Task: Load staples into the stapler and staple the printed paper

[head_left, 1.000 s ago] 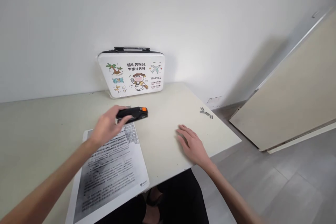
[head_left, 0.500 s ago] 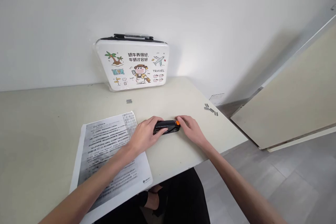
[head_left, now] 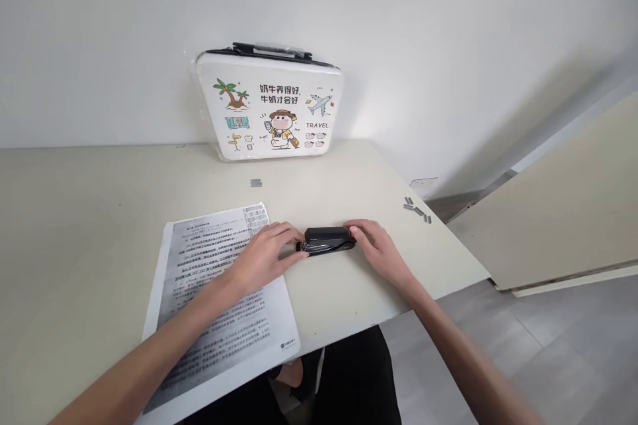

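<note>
"What are the hands on?"

"A stapler (head_left: 329, 237), over the desk (head_left: 90, 206) just right of the printed sheet (head_left: 224, 319). The left hand (head_left: 269, 252) holds one end with thumb and fingers; the right hand (head_left: 381, 252) grasps the other. Whether it touches the desk, I can't tell."

"How is that handled well?"

"I'd steady both ends, press lightly, and keep the left fingertips out of the gap under its top."

"What differs from half a second ago?"

"The left hand has slid back toward the end, so more of the stapler shows."
</note>
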`<state>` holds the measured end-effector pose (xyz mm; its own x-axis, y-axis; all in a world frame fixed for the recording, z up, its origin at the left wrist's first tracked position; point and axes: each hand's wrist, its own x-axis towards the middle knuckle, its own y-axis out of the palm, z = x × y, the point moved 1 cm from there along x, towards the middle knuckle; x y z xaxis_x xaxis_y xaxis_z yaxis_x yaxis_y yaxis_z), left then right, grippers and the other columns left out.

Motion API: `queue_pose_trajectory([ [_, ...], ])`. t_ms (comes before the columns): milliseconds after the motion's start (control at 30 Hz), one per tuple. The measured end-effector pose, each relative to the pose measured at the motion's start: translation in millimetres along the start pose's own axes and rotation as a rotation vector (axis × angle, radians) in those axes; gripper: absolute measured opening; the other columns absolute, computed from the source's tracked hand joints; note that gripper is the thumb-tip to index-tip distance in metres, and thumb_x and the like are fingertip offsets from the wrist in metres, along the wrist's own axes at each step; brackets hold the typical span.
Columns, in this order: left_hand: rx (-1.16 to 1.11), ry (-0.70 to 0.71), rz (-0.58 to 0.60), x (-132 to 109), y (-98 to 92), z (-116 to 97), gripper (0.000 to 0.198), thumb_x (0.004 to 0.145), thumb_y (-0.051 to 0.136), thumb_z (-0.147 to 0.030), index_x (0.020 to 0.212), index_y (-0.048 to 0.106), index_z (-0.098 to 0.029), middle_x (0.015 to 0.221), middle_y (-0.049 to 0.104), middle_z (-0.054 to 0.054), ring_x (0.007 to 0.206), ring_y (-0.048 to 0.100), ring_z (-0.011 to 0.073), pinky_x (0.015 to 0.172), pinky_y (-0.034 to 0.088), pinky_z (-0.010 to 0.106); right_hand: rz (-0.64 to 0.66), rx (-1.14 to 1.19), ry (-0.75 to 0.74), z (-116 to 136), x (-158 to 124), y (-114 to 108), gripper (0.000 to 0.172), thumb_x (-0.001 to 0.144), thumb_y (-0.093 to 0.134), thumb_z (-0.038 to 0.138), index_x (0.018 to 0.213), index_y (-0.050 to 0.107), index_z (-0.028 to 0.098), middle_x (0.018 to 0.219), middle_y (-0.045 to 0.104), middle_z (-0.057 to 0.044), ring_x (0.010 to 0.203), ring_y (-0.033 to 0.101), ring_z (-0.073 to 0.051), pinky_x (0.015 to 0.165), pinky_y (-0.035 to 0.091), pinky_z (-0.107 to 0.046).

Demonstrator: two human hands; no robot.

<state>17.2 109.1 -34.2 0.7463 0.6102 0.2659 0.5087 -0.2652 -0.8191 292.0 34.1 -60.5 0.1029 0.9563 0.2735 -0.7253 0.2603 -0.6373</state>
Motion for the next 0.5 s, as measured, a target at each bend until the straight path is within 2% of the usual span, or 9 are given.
queue_pose_trajectory([
  [200,0.045,0.002,-0.057,-0.2,4.4,-5.5,0.032,0.105,0.054,-0.05,0.101,0.071,-0.023,0.103,0.075,0.007,0.095,0.07,0.0263,0.087,0.056,0.042,-0.093,0.028,0.079,4.3,-1.1,1.1,0.047,0.103,0.047,0.062,0.104,0.077,0.025,0.112,0.079,-0.009,0.111,0.07,-0.029,0.1,0.054,-0.046],
  [367,0.077,-0.008,-0.084,-3.5,1.2,-7.3,0.03,0.104,0.057,-0.049,0.101,0.073,-0.024,0.104,0.076,0.006,0.094,0.072,0.0255,0.081,0.057,0.039,-0.011,0.045,0.017,5.1,-5.3,1.1,0.041,0.1,0.056,0.059,0.121,0.073,0.028,0.126,0.075,-0.008,0.121,0.067,-0.029,0.108,0.051,-0.048],
  [500,0.135,-0.022,-0.053,-6.8,-6.9,-6.6,0.027,0.103,0.058,-0.047,0.103,0.073,-0.024,0.105,0.076,0.004,0.091,0.072,0.0243,0.076,0.056,0.037,0.049,0.051,-0.091,7.0,-8.2,1.4,0.05,0.091,0.073,0.055,0.133,0.067,0.029,0.134,0.072,-0.007,0.126,0.064,-0.029,0.112,0.048,-0.047],
])
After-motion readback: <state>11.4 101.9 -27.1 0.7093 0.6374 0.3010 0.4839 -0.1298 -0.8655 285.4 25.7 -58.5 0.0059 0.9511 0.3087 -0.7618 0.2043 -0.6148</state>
